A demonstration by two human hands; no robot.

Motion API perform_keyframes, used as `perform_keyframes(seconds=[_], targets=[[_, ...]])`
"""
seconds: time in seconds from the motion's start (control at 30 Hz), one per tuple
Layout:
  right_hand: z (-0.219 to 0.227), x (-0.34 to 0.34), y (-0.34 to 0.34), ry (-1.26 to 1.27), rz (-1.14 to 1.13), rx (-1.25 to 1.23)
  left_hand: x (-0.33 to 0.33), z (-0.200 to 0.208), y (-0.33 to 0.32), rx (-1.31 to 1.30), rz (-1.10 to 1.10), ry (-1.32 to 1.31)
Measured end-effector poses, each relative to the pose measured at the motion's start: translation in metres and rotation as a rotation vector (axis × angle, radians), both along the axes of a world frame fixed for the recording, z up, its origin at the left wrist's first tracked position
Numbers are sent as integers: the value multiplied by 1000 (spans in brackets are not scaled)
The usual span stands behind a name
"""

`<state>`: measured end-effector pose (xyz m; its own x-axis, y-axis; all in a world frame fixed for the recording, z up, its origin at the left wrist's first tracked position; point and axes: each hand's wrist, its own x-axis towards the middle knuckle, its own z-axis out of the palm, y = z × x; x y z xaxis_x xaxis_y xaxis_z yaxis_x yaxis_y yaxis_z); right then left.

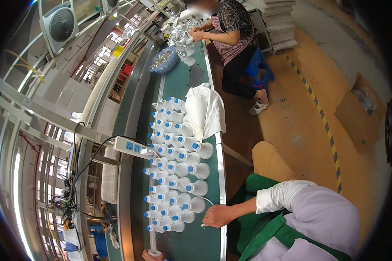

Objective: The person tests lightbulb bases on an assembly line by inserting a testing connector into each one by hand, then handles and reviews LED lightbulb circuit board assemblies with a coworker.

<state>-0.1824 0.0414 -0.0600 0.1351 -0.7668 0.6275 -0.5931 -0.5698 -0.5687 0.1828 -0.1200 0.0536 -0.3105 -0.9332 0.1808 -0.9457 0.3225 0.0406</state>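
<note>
At the lower edge, my left hand (pixel 149 255) is closed round a white round piece (pixel 154 252), partly cut off by the frame. Over the bench's near edge, my right hand (pixel 217 215) is closed; a small white tip pokes out below its fingers, and the rest of what it holds is hidden. A thin white cord (pixel 204 199) runs from the power strip across to this hand. Beside it, several white bulb-shaped pieces with blue tips (pixel 197 188) lie in rows on the green bench (pixel 183 243).
A white cloth (pixel 215 113) lies beyond the rows. Further along stand a blue basket (pixel 165 65) of small silvery parts and more white bulbs. A co-worker (pixel 231 39) sits there, handling a piece. A power strip (pixel 128 146) hangs over the bench's left side. A cardboard box (pixel 357 126) is on the floor.
</note>
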Motion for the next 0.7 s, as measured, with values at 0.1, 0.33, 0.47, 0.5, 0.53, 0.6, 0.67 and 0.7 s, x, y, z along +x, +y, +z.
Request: perform_keyframes(seconds=[0.1, 0.33, 0.47, 0.5, 0.53, 0.6, 0.67, 0.7], targets=[[1, -2, -2, -11, -28, 12, -53, 20, 27, 105, -165, -333], [1, 7, 2, 18, -30, 7, -95, 16, 70, 408, -246, -567], [8, 5, 4, 56, -24, 80, -96, 11, 88, 286, -435, 27], [13, 3, 4, 99, -9, 145, -92, 1, 89, 266, -333, 191], [11, 4, 2, 131, -48, 134, -84, -18, 88, 159, -269, 244], [11, -2, -1, 206, -96, 219, -98, -26, 81, 177, -311, 371], [28, -3, 1, 98, -82, 187, -113, -23, 91, 256, -226, 556], [32, -2, 0, 48, -84, 217, -119, -21, 94, 262, -287, 547]])
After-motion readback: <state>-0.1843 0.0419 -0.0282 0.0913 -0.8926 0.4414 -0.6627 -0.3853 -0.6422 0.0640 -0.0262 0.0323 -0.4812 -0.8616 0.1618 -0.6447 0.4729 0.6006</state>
